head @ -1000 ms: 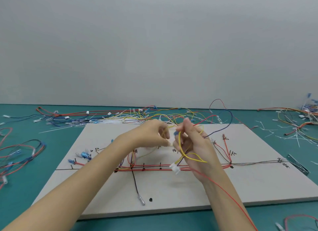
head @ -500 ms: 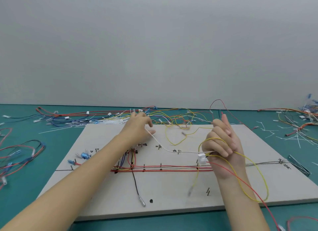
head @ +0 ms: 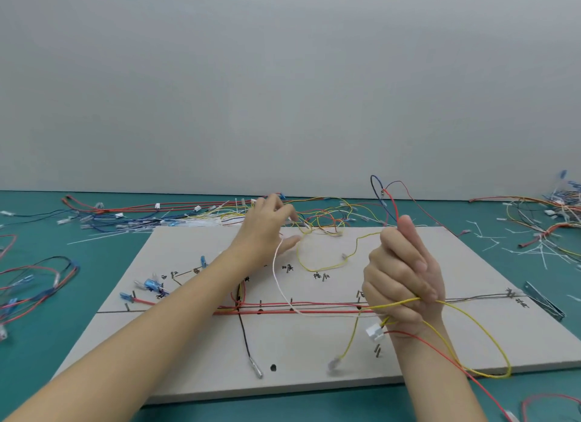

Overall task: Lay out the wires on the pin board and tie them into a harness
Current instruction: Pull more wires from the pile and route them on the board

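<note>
A pale pin board [head: 314, 371] lies flat on the teal table. Red and grey wires [head: 314, 308] run along its pins in a horizontal line. My right hand [head: 404, 280] is raised over the board's right half and grips a bundle of yellow and red wires [head: 478, 324] with a white connector [head: 374, 332] hanging below it. My left hand [head: 267, 229] reaches to the board's far edge, fingers spread, touching a white wire [head: 278, 280] that trails back toward the right hand. Whether it pinches that wire is unclear.
A tangle of loose wires [head: 176, 217] lies behind the board. More wires [head: 28, 283] lie at the left and a pile with cut tie ends [head: 540, 233] at the right. A metal tool [head: 544, 302] rests off the board's right edge.
My hands have drawn apart. The left hand moved away to the board's far edge, drawing out the white wire; the right hand moved right with the yellow and red wires.
</note>
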`<action>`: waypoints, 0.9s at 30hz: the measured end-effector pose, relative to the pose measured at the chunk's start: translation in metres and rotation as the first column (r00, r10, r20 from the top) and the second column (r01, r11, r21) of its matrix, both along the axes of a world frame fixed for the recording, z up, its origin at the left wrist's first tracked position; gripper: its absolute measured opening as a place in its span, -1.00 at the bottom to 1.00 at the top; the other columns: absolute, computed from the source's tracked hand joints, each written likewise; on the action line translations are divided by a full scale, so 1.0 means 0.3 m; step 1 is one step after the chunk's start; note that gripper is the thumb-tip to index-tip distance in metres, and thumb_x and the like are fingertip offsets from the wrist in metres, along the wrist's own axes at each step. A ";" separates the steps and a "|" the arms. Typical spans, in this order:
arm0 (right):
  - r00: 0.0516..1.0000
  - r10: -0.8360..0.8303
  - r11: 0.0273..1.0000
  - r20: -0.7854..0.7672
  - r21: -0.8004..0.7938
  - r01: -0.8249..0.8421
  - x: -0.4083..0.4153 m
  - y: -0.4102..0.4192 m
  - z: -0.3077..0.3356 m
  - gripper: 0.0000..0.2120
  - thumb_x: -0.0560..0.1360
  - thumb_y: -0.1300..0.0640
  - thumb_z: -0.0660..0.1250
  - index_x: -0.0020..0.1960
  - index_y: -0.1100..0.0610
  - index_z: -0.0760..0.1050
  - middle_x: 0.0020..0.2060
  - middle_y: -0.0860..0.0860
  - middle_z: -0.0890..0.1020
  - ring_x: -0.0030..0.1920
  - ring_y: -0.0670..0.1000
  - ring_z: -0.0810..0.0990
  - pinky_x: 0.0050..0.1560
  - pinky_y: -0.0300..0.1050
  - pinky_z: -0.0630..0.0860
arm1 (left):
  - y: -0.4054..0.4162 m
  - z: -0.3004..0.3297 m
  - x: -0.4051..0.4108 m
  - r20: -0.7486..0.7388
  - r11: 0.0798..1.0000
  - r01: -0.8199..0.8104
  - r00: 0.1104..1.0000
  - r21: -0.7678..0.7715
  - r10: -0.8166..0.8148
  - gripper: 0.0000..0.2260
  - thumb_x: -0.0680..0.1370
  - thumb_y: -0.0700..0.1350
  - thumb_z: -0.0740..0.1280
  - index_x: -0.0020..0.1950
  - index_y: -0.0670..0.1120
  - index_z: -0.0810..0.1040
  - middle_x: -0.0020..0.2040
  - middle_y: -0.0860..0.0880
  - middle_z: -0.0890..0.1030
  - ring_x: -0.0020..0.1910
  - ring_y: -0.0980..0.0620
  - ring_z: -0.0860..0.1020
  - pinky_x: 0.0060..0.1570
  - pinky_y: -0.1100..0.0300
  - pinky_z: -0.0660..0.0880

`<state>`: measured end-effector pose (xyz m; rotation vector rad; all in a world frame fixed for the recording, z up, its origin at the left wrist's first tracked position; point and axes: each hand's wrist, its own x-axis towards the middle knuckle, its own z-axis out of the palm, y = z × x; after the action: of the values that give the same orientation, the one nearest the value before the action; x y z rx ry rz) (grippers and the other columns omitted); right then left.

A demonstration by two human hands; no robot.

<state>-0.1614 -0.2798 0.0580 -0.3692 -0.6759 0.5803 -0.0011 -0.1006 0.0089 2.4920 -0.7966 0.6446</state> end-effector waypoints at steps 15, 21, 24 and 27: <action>0.992 0.106 0.994 -0.065 0.047 -0.103 0.045 -0.021 -0.030 -0.63 0.69 0.04 -0.07 -0.21 0.13 0.30 -0.68 -0.02 0.20 -0.68 -0.09 0.08 -0.68 -0.28 0.13 | -0.123 -0.025 -0.032 -0.358 0.985 -0.167 0.923 -0.037 0.142 -0.85 0.48 -0.27 0.23 -0.09 -0.11 0.58 -0.10 -0.14 0.58 -0.10 -0.17 0.49 -0.13 0.11 0.43; 0.754 -0.647 0.659 -0.112 -0.580 0.479 0.085 -0.003 -0.052 -0.72 0.53 0.00 0.29 -0.25 0.15 0.52 -0.68 -0.07 0.15 -0.69 -0.12 0.05 -0.70 -0.38 0.04 | -0.124 -0.002 -0.028 -0.498 0.960 -0.222 0.860 -0.170 0.111 -0.88 0.48 -0.31 0.23 -0.06 -0.12 0.43 -0.06 -0.11 0.52 -0.02 -0.15 0.49 -0.12 0.10 0.37; 0.568 -0.822 0.352 0.033 -0.755 0.553 0.103 0.030 -0.088 -0.73 0.55 0.05 0.29 -0.11 0.24 0.62 -0.62 -0.05 0.12 -0.66 -0.12 0.05 -0.64 -0.37 0.02 | -0.136 0.006 -0.062 -0.525 0.875 -0.299 0.849 -0.381 0.061 -0.84 0.52 -0.34 0.14 -0.07 -0.10 0.41 0.05 -0.20 0.54 0.07 -0.18 0.48 -0.03 0.10 0.38; 0.561 -0.824 0.272 0.079 -0.813 0.514 0.109 0.052 -0.109 -0.72 0.55 0.08 0.29 0.06 0.29 0.59 -0.60 -0.04 0.14 -0.64 -0.11 0.06 -0.63 -0.36 0.02 | -0.151 0.014 -0.116 -0.503 0.812 -0.366 0.858 -0.455 0.105 -0.77 0.51 -0.35 0.10 -0.10 -0.03 0.41 0.09 -0.14 0.55 0.14 -0.18 0.45 0.12 -0.01 0.42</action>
<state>-0.1288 -0.2641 0.0252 -1.2920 0.2251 0.0095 -0.0360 -0.1458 0.0130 2.0894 -0.0819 0.2742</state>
